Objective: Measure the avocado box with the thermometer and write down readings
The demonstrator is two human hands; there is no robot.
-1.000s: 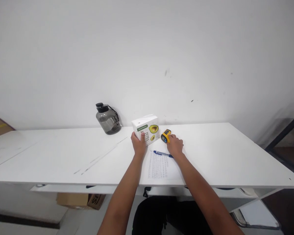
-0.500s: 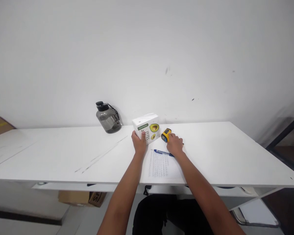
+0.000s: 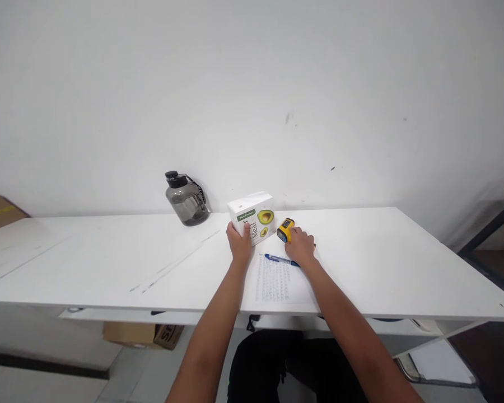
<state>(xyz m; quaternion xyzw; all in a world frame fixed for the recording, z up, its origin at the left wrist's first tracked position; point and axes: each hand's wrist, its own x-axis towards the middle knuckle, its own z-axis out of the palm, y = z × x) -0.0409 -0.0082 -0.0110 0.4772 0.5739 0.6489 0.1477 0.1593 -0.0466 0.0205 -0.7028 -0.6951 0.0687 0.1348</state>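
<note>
My left hand (image 3: 240,242) is closed on the left side of a white box (image 3: 258,224) with avocado pictures and the word "Meal" on its front, its thumb across the face. To the right, my right hand (image 3: 301,245) has its fingers wrapped around a yellow and black handheld device with a small screen, which looks like an infrared thermometer (image 3: 285,229). Most of its handle is hidden under my fingers. Below both hands lies a sheet of paper (image 3: 273,280) covered in handwriting. A blue pen (image 3: 279,259) rests across its top, its right end hidden by my right hand.
A grey translucent water jug (image 3: 187,202) with a black lid stands by the wall on the left of the white table (image 3: 382,263). Cardboard boxes show at the far left (image 3: 2,212) and beneath the table (image 3: 130,334).
The whole view has shifted slightly. Both hands keep their hold on the box and the yellow device, with no clear movement against the table.
</note>
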